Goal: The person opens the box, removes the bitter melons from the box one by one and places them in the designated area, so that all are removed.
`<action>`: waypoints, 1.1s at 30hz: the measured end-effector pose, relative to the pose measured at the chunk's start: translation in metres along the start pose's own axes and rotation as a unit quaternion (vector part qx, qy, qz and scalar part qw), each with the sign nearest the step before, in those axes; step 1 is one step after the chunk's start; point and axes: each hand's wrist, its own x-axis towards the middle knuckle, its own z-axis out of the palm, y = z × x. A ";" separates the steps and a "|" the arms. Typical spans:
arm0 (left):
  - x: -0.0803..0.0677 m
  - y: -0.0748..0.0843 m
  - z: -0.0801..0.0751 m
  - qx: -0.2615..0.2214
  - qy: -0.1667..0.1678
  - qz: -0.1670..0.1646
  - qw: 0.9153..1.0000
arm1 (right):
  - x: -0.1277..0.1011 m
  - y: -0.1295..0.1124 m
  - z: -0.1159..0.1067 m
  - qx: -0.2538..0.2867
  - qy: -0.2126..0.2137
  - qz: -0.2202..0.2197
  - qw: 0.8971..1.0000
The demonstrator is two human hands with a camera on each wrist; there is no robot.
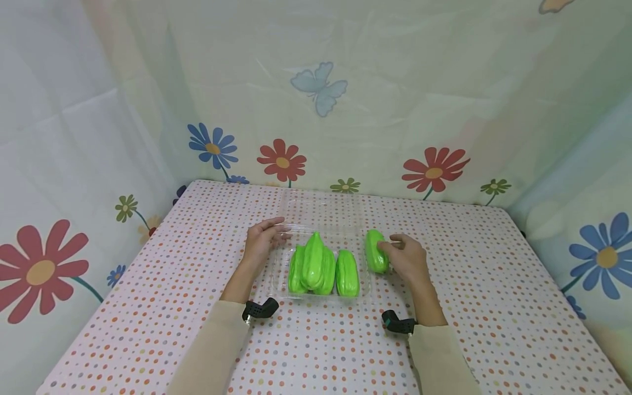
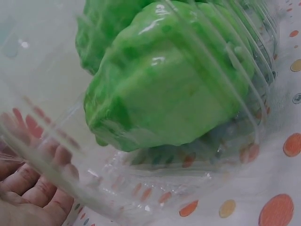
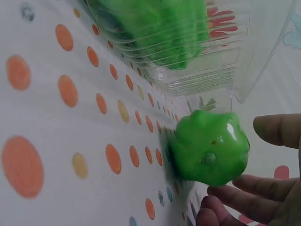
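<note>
Your right hand (image 1: 408, 258) curls its fingers (image 3: 244, 195) round a green gourd (image 1: 376, 251) that lies on the dotted tabletop (image 1: 494, 285), just beside the right wall of the clear plastic tray (image 1: 281, 285). Your left hand (image 1: 263, 241) rests with relaxed fingers (image 2: 33, 186) against the tray's left far corner, gripping nothing. Inside the tray lie more green gourds (image 1: 316, 266), packed side by side, one stacked on top of the others.

Left hand (image 1: 261, 241) flat, right hand (image 1: 407, 259) curled
</note>
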 end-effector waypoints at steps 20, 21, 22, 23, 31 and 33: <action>0.001 0.000 0.000 0.006 0.003 0.003 1.000 | -0.014 -0.028 0.005 0.061 0.071 -0.090 0.992; 0.001 -0.001 0.000 0.006 0.004 0.003 1.000 | -0.016 -0.031 0.006 0.064 0.067 -0.096 0.991; 0.001 -0.001 0.000 0.006 0.004 0.002 1.000 | -0.017 -0.034 0.007 0.064 0.064 -0.101 0.991; 0.001 -0.001 0.000 0.006 0.005 0.002 1.000 | -0.019 -0.037 0.008 0.066 0.059 -0.108 0.990; 0.002 -0.001 0.001 0.013 0.006 0.002 1.000 | -0.030 -0.051 0.022 0.068 0.023 -0.137 0.988; 0.001 -0.001 0.001 0.013 0.008 0.002 1.000 | -0.034 -0.054 0.027 0.063 0.016 -0.144 0.987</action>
